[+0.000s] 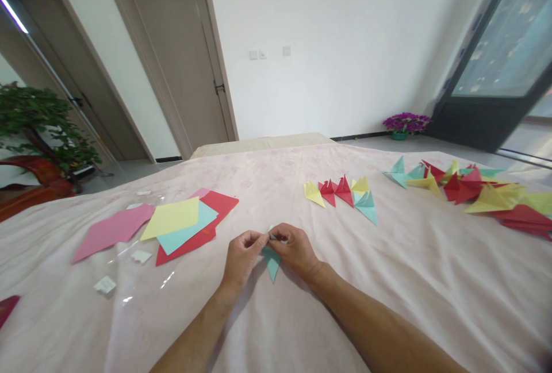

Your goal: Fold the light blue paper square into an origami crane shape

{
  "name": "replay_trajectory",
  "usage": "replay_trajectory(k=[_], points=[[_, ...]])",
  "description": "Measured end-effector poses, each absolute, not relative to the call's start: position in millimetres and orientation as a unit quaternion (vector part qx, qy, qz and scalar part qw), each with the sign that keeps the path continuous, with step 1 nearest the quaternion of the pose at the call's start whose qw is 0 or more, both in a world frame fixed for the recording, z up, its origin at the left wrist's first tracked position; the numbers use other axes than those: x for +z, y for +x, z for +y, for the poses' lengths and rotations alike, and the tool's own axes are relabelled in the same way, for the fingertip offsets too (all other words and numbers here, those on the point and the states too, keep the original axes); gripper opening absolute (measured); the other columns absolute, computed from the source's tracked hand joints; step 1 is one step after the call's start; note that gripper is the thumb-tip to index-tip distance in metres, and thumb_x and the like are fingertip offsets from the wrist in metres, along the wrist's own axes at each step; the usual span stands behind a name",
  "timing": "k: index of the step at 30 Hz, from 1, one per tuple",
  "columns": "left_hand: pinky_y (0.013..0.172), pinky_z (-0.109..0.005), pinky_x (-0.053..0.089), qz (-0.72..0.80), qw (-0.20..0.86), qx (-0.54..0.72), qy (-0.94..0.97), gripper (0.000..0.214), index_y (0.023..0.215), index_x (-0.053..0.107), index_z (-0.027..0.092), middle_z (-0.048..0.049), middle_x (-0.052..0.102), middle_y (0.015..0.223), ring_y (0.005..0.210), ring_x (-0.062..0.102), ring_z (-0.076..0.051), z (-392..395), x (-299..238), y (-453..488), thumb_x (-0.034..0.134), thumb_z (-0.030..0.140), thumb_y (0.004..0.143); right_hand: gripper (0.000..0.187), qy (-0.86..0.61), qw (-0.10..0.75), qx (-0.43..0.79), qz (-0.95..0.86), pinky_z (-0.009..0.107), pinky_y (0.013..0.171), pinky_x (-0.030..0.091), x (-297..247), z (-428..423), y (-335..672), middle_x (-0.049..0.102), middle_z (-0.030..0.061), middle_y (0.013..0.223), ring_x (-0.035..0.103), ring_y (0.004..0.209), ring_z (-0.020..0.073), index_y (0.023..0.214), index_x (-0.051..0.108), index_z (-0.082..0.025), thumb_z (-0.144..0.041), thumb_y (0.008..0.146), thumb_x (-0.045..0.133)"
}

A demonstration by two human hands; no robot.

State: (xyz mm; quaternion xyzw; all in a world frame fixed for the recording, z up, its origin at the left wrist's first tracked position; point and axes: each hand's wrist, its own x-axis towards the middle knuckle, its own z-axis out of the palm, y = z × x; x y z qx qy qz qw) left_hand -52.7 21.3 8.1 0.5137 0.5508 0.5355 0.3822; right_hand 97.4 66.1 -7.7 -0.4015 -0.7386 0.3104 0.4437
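Both my hands meet at the middle of a pale pink cloth point(388, 281). My left hand point(241, 258) and my right hand point(295, 249) pinch a folded teal paper piece point(271, 262) between their fingertips; its pointed end hangs down toward me. Fingers of both hands are closed on the paper's top edge. To the left lies a fan of flat paper sheets: pink point(114, 229), yellow point(172, 218), teal point(185, 235) and red point(218, 209).
Several folded paper shapes in yellow, red and teal point(345, 192) lie beyond my right hand; a bigger heap point(483, 192) sits far right. Clear wrapping and small white scraps point(104, 285) lie at left. A potted plant point(37, 131), doors and a flower pot point(405, 125) stand behind.
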Motion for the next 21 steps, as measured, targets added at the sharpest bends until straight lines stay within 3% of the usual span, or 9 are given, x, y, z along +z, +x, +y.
replay_trajectory(k=[15,21], points=[[0.067,-0.025,0.045,0.526,0.457,0.531,0.482,0.033,0.079,0.071,0.013,-0.005,0.069,0.075,0.07,0.059,-0.015,25,0,-59,0.073,0.046,0.077,0.012,-0.401,0.442,0.334,-0.73,0.025,0.068,0.048,2,61,98,0.072,-0.0004,0.076,0.065,0.071,0.016,0.081,0.074,-0.021,-0.015,0.075,0.066],[0.068,-0.025,0.044,0.521,0.462,0.531,0.483,0.034,0.081,0.072,0.013,-0.0044,0.069,0.075,0.071,0.058,-0.015,27,-2,-61,0.074,0.047,0.077,0.01,-0.397,0.449,0.363,-0.714,0.027,0.071,0.051,8,57,100,0.074,0.0018,0.077,0.067,0.073,0.0176,0.083,0.074,-0.02,-0.022,0.079,0.065]])
